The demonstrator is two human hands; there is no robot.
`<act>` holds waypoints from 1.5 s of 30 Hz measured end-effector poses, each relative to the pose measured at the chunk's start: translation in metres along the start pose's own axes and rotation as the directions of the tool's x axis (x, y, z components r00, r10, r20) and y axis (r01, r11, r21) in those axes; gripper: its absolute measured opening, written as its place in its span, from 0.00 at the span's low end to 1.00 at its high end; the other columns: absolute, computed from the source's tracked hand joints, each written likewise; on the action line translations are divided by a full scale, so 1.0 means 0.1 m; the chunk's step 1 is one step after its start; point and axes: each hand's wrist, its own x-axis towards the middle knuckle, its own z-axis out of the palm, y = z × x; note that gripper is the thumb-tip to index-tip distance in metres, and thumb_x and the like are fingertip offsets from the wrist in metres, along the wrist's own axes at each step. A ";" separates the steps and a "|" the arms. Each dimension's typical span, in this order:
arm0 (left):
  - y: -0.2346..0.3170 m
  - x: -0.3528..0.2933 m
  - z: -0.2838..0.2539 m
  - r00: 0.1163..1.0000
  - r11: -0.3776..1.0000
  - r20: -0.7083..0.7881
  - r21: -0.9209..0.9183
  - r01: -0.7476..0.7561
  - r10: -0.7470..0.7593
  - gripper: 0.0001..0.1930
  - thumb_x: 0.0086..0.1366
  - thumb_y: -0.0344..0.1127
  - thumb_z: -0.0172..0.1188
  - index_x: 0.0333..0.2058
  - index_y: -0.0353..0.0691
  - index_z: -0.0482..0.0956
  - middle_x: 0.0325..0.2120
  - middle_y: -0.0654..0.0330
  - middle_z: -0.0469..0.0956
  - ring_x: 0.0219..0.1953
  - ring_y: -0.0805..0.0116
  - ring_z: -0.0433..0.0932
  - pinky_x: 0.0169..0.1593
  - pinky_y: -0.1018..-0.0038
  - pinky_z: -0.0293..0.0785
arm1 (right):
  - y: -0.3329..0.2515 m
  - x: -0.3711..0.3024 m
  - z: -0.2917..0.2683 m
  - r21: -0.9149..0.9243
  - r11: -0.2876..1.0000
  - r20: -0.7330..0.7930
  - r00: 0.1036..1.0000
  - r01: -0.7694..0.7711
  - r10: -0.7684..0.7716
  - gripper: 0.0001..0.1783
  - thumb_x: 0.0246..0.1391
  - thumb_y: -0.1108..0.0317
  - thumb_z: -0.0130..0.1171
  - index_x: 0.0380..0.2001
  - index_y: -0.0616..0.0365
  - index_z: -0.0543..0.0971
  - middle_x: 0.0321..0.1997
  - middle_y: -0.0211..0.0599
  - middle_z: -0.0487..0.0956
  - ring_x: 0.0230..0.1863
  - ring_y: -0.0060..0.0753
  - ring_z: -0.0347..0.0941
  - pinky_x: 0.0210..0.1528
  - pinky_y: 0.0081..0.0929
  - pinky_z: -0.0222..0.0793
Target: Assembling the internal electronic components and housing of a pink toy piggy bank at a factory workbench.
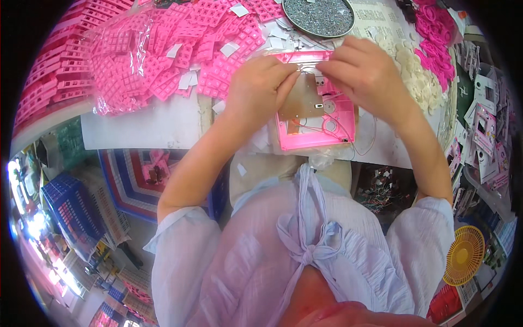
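An open pink plastic case (283, 140) lies before me on the table, with a flat brown board (299, 95) over its left part. Thin wires (308, 67) cross the small gap between my fingertips near the case's far end. My left hand (260, 87) is closed in a pinch at the left end of these wires, above the board. Opposite it, my right hand (366, 75) pinches at their right end, over the case's far right corner. A loose reddish wire (375, 139) curls out past the case's right side. My fingers hide the exact grip points.
Pink grid-shaped plastic pieces (185, 35) are heaped at the far left, some in a clear bag (117, 71). A round tray of small screws (321, 19) stands behind the case. Pale pieces (419, 82) and magenta coils (434, 27) lie right. A blue basket (128, 193) sits below the table.
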 end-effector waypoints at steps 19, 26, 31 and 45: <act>0.01 0.73 0.11 0.703 0.843 0.615 0.112 -0.526 0.357 0.07 0.59 0.38 0.63 0.35 0.49 0.86 0.40 0.67 0.80 0.49 0.66 0.78 0.52 0.65 0.68 | -0.55 -0.39 0.27 0.144 0.913 -0.068 0.917 -0.382 0.394 0.06 0.48 0.72 0.67 0.28 0.58 0.80 0.29 0.37 0.77 0.36 0.43 0.74 0.39 0.39 0.73; 0.17 0.90 0.18 0.537 0.758 0.762 0.095 -0.646 0.362 0.07 0.56 0.38 0.66 0.34 0.48 0.88 0.40 0.66 0.81 0.47 0.67 0.79 0.49 0.69 0.66 | -0.61 -0.44 0.30 0.154 0.893 -0.097 0.893 -0.423 0.440 0.06 0.46 0.73 0.68 0.29 0.58 0.81 0.31 0.36 0.77 0.35 0.41 0.73 0.38 0.38 0.73; 0.24 0.87 0.16 0.473 0.761 0.819 0.072 -0.645 0.324 0.08 0.55 0.35 0.65 0.32 0.40 0.83 0.32 0.57 0.80 0.38 0.55 0.82 0.43 0.62 0.75 | -0.65 -0.39 0.25 0.135 0.885 -0.110 0.880 -0.447 0.461 0.05 0.46 0.73 0.68 0.29 0.58 0.81 0.31 0.36 0.75 0.35 0.42 0.72 0.38 0.38 0.73; 0.12 1.25 0.19 0.478 0.942 0.841 0.326 -0.076 -0.253 0.09 0.53 0.30 0.63 0.30 0.33 0.88 0.31 0.44 0.85 0.38 0.47 0.86 0.41 0.58 0.82 | -0.32 -0.32 0.22 0.155 0.880 0.037 0.893 -0.448 0.448 0.08 0.52 0.72 0.66 0.34 0.58 0.79 0.33 0.39 0.78 0.40 0.48 0.74 0.42 0.41 0.73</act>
